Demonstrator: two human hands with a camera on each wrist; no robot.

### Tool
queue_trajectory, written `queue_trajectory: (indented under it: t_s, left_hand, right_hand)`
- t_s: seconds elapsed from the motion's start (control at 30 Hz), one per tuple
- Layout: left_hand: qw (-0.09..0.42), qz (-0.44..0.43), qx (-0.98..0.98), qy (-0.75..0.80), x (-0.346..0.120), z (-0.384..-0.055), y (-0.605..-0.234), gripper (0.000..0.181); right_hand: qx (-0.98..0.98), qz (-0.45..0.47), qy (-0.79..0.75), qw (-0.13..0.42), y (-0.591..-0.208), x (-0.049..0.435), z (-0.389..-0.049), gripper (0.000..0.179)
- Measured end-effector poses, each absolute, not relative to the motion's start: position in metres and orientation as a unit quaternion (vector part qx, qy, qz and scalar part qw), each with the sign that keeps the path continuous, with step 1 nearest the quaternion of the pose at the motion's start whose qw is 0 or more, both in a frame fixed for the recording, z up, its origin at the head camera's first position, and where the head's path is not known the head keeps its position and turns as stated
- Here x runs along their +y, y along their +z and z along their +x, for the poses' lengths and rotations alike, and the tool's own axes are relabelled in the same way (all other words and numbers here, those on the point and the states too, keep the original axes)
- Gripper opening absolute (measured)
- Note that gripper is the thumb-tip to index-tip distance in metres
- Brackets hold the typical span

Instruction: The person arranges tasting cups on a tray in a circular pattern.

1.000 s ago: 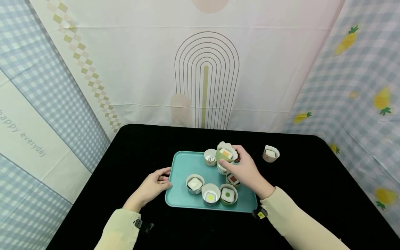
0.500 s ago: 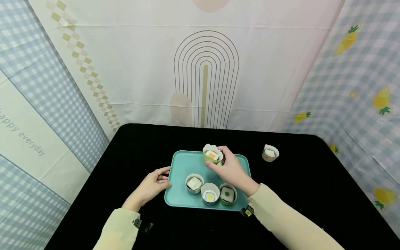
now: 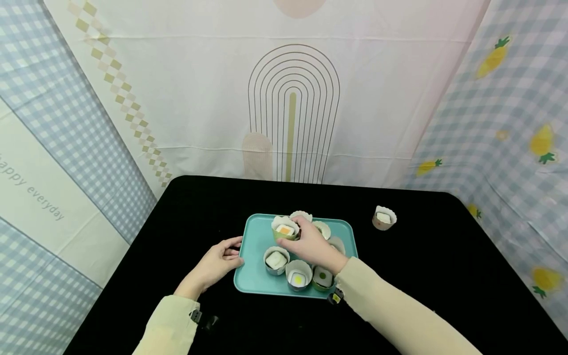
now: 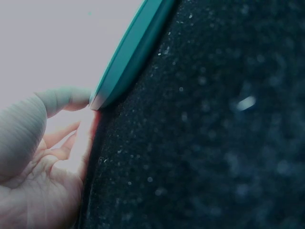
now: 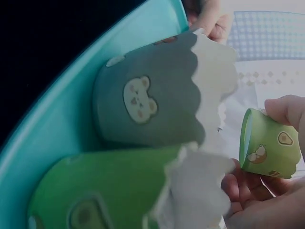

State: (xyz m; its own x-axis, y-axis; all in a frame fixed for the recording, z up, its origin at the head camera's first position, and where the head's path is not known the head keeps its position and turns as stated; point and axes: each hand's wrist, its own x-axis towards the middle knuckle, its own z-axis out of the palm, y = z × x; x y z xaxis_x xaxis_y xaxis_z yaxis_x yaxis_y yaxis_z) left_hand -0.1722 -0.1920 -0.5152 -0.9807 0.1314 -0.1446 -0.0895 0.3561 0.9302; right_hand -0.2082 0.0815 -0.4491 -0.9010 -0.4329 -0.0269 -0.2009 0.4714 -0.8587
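Observation:
My right hand [image 3: 312,246] grips a green paper baking cup [image 3: 284,234] between thumb and fingers, above the back part of a teal tray [image 3: 254,281]. Inside that cup sits a white piece with an orange square. The right wrist view shows avocado prints on the held cup [image 5: 271,145]. My left hand [image 3: 214,266] holds the tray's left edge, thumb and a finger meeting at the rim [image 4: 110,78]. Along the tray's front stand a cup with a white piece [image 3: 276,260], a yellow-dotted one [image 3: 299,276] and a green-dotted one [image 3: 323,277].
More cups, including a pale cup [image 3: 322,230], stand on the tray behind my right hand, partly hidden. Off the tray, a brownish cup [image 3: 383,218] with a white piece stands at the back right of the black table [image 3: 204,212]. A patterned curtain [image 3: 199,98] hangs behind.
My right hand has carried the green cup leftward over the tray and lower toward it. The left hand stays at the tray's edge.

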Motion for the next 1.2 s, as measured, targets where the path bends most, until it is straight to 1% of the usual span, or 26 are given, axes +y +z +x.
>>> queue_trajectory:
  t_s: [0.2, 0.6, 0.67, 0.83, 1.07, 1.2]
  left_hand:
    - [0.095, 0.014, 0.818, 0.566, -0.191, -0.172, -0.514, 0.061]
    - [0.095, 0.009, 0.820, 0.564, -0.191, -0.173, -0.513, 0.061]
    - [0.094, 0.008, 0.820, 0.565, -0.191, -0.173, -0.513, 0.062]
    - [0.094, 0.011, 0.815, 0.571, -0.190, -0.172, -0.513, 0.062]
    - [0.091, 0.010, 0.816, 0.571, -0.190, -0.173, -0.513, 0.062]
    - [0.091, 0.010, 0.815, 0.573, -0.190, -0.173, -0.513, 0.062]
  right_hand:
    - [0.847, -0.193, -0.479, 0.126, -0.451, 0.073, -0.210, 0.055]
    - [0.863, -0.160, -0.457, 0.146, -0.457, 0.063, -0.217, 0.066]
    - [0.862, -0.164, -0.457, 0.146, -0.458, 0.062, -0.218, 0.065]
    - [0.855, -0.169, -0.468, 0.146, -0.457, 0.059, -0.218, 0.057]
    - [0.871, -0.154, -0.445, 0.140, -0.460, 0.056, -0.222, 0.064]
    - [0.879, -0.156, -0.432, 0.132, -0.461, 0.054, -0.222, 0.063]
